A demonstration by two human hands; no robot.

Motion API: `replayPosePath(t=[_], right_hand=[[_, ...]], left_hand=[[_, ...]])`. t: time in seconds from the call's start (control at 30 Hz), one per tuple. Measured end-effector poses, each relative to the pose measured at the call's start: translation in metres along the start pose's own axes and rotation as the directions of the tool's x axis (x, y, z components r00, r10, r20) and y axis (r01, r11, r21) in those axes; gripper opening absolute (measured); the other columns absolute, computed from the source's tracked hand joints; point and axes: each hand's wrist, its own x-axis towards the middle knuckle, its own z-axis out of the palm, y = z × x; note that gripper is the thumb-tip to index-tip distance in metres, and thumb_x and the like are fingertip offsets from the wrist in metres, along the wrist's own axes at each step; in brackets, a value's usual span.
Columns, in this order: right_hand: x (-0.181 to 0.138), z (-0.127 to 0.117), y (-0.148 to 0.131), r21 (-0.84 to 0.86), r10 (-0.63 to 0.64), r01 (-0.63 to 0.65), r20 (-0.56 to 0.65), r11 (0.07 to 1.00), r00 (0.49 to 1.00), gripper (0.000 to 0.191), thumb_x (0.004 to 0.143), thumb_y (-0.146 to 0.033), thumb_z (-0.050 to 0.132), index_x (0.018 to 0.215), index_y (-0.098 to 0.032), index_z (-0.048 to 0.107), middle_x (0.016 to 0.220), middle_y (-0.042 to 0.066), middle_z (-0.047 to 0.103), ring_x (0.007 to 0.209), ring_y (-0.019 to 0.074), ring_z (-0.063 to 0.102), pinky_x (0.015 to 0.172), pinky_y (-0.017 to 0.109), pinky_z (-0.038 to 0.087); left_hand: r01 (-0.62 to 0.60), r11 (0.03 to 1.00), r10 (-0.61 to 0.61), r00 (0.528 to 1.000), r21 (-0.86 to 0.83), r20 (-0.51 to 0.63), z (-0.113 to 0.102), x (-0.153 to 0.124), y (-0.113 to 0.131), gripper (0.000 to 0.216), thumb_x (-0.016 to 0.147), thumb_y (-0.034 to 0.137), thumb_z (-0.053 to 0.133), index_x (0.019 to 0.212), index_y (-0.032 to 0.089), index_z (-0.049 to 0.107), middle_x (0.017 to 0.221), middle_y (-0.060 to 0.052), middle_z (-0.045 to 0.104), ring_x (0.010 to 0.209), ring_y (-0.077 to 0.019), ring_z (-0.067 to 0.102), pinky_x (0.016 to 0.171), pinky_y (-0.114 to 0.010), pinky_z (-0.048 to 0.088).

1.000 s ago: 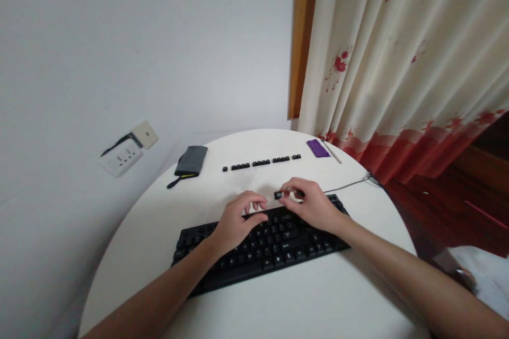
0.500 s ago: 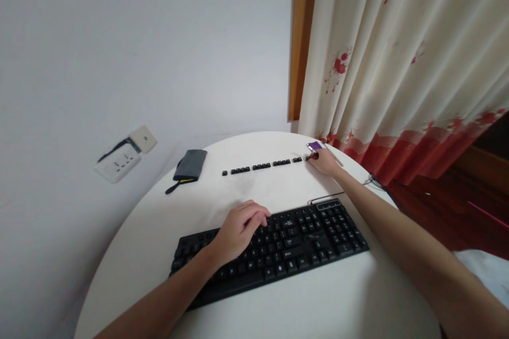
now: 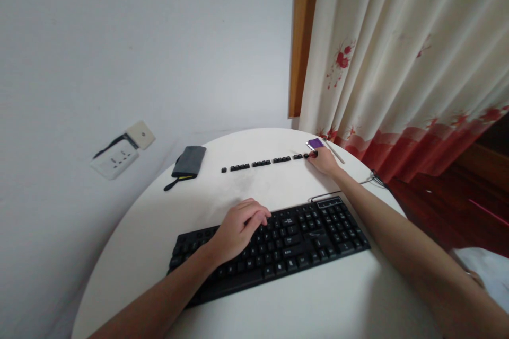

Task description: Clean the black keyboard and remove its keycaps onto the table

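Observation:
A black keyboard (image 3: 278,246) lies on the round white table (image 3: 278,302). My left hand (image 3: 238,228) rests on the keyboard's top edge with its fingers curled over the keys. Far across the table, my right hand (image 3: 325,160) pinches a black keycap (image 3: 312,155) at the right end of a row of loose black keycaps (image 3: 264,162). The keycap touches or nearly touches the table next to the row's last cap.
A purple card (image 3: 316,143) and a thin stick (image 3: 333,152) lie just behind my right hand. A grey pouch (image 3: 189,161) sits at the table's back left. The keyboard cable (image 3: 358,183) runs off to the right. A curtain (image 3: 397,63) hangs behind, and a wall socket (image 3: 115,156) is at the left.
My right hand lifted a keycap off the keyboard's upper edge and carried it to the right end of the keycap row. My left hand stayed on the keyboard.

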Motion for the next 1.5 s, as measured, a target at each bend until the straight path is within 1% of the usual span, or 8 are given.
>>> replayPosePath(t=[0.2,0.63,1.0,1.17,1.5], right_hand=[[-0.0004,0.0026,-0.0023,-0.026,0.017,-0.017,-0.012,1.000,1.000,0.018,0.080,-0.029,0.063,0.089,-0.016,0.072,0.089,0.009,0.073,0.082,0.0205,0.065,0.077,0.027,0.047],[-0.0004,0.0028,-0.0049,-0.046,0.031,-0.031,-0.007,0.998,1.000,0.020,0.082,-0.030,0.064,0.094,-0.017,0.072,0.094,0.010,0.074,0.090,0.0216,0.066,0.079,0.027,0.046],[-0.0014,0.0036,-0.0061,-0.062,0.028,-0.029,-0.020,0.998,0.999,0.020,0.081,-0.028,0.062,0.094,-0.018,0.073,0.093,0.010,0.074,0.089,0.0231,0.067,0.076,0.028,0.047],[-0.0025,0.0032,-0.0070,-0.071,0.034,-0.036,-0.023,0.997,0.999,0.020,0.082,-0.028,0.061,0.095,-0.017,0.073,0.094,0.011,0.074,0.089,0.0236,0.067,0.076,0.028,0.047],[-0.0039,0.0026,-0.0093,-0.059,0.052,-0.052,-0.017,0.997,0.999,0.020,0.083,-0.029,0.062,0.096,-0.017,0.072,0.097,0.011,0.074,0.093,0.0232,0.067,0.079,0.028,0.047]], left_hand=[[0.009,1.000,-0.009,1.000,0.010,0.000,-0.0005,0.0008,0.0024,0.029,0.099,0.022,0.043,0.085,0.018,0.068,0.075,-0.002,0.067,0.078,-0.0153,0.062,0.077,-0.029,0.046],[0.009,1.000,-0.009,1.000,0.005,0.013,-0.0003,0.0010,0.0018,0.029,0.098,0.022,0.043,0.086,0.019,0.069,0.075,-0.002,0.067,0.077,-0.0158,0.062,0.077,-0.029,0.047],[0.007,1.000,-0.007,1.000,0.010,0.014,-0.0005,0.0012,0.0030,0.030,0.099,0.024,0.043,0.085,0.019,0.069,0.074,-0.002,0.067,0.076,-0.0153,0.062,0.076,-0.029,0.047],[0.017,1.000,-0.017,0.999,0.008,0.027,-0.0001,0.0004,0.0017,0.030,0.100,0.026,0.042,0.089,0.019,0.069,0.076,-0.002,0.068,0.077,-0.0158,0.062,0.077,-0.029,0.048],[0.012,1.000,-0.012,1.000,0.006,0.029,0.0000,-0.0006,-0.0004,0.029,0.099,0.024,0.044,0.087,0.019,0.069,0.076,-0.002,0.067,0.078,-0.0156,0.061,0.078,-0.030,0.047]])
